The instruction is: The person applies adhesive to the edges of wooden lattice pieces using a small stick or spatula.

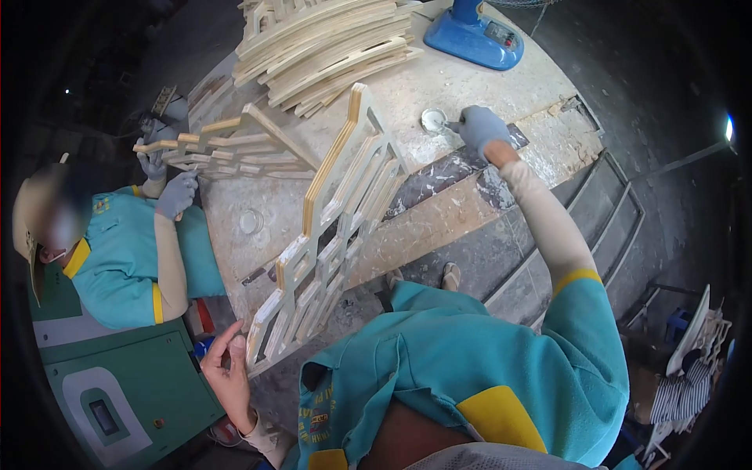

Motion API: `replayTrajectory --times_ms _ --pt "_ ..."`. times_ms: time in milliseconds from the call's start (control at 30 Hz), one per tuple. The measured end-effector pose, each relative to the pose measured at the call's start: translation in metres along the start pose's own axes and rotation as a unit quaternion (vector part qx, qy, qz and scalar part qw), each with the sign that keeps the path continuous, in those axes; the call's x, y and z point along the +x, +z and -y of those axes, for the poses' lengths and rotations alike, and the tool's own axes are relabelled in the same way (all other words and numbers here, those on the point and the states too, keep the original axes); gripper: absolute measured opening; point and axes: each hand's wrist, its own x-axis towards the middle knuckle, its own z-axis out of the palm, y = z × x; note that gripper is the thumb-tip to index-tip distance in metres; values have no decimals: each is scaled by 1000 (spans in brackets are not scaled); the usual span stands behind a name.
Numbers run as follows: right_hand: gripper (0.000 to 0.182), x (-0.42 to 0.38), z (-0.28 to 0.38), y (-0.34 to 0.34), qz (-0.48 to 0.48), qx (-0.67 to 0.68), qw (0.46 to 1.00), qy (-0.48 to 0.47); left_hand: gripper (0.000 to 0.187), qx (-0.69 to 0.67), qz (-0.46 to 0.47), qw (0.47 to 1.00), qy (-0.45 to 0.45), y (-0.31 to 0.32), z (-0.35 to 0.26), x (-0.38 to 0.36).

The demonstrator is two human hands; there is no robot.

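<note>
My left hand (227,372), bare, is at the near end of a pale wooden lattice frame (309,258), its thumb and fingers curled against that end. The frame stands on edge across the table's near side, with white patches along its bars. My right hand (483,129), in a grey glove, is closed on a small tool (454,126) whose kind I cannot make out. The tool's end reaches a small round cup (435,120) with whitish contents. Part of the tool is hidden inside the glove.
A co-worker (125,251) across the left side holds another wooden lattice frame (235,145) in gloved hands. Stacked curved wooden pieces (329,51) lie at the back, beside a blue machine base (474,39). A round lid or cup (251,222) sits on the table (274,207). A metal rack (576,215) stands right.
</note>
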Motion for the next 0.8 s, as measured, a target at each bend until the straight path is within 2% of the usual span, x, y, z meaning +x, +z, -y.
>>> replayTrajectory --times_ms 100,233,467,567,633,667,733,800 --pt "33 25 7 5 8 -40 999 -22 31 14 -12 999 33 3 -4 0" --pt "30 38 9 20 15 -74 996 -55 30 13 -18 1000 17 2 -1 0" --pt "31 38 4 25 35 -50 996 -62 29 7 -20 1000 -2 1 -3 1" --pt "29 43 -14 37 17 2 997 -79 28 5 -18 1000 -16 2 -1 0" --pt "26 53 -35 52 55 159 983 -68 27 14 -25 1000 -4 3 1 1" --pt "26 50 -41 52 58 157 983 -71 27 23 -33 999 9 4 1 0" --pt "19 35 -47 51 93 347 933 -20 25 23 -34 999 9 4 0 0" --pt "16 6 -45 42 94 377 921 -26 24 24 -35 999 6 4 -5 0"
